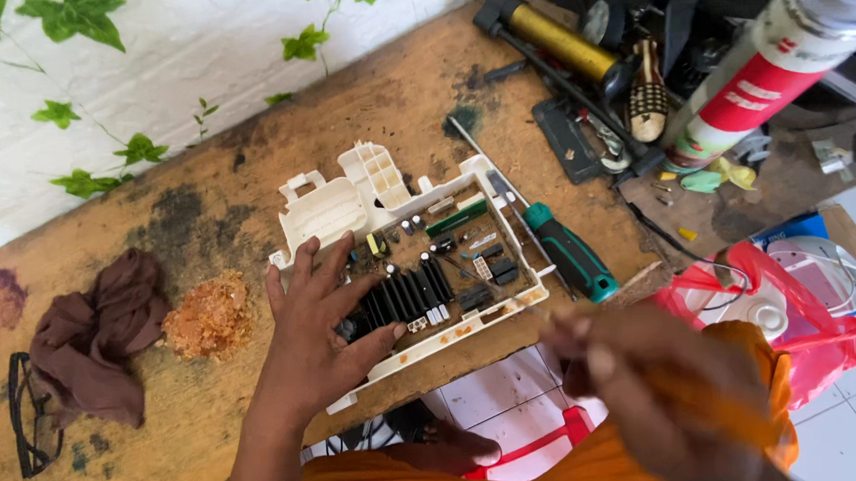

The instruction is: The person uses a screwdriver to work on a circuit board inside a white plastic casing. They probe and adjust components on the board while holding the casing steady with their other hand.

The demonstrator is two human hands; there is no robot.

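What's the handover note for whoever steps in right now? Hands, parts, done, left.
Left hand: open, flat on the circuit board, fingers spread over its black heat sink, steadying it.
Right hand: raised off the bench close to the camera, blurred; whether it holds anything cannot be told.
Board sits in its white plastic housing on the wooden workbench, overhanging the front edge.
Green-handled screwdriver lies beside the housing's right end, untouched.
Done: board exposed, component side up.
Left: board not yet lifted out of the housing.
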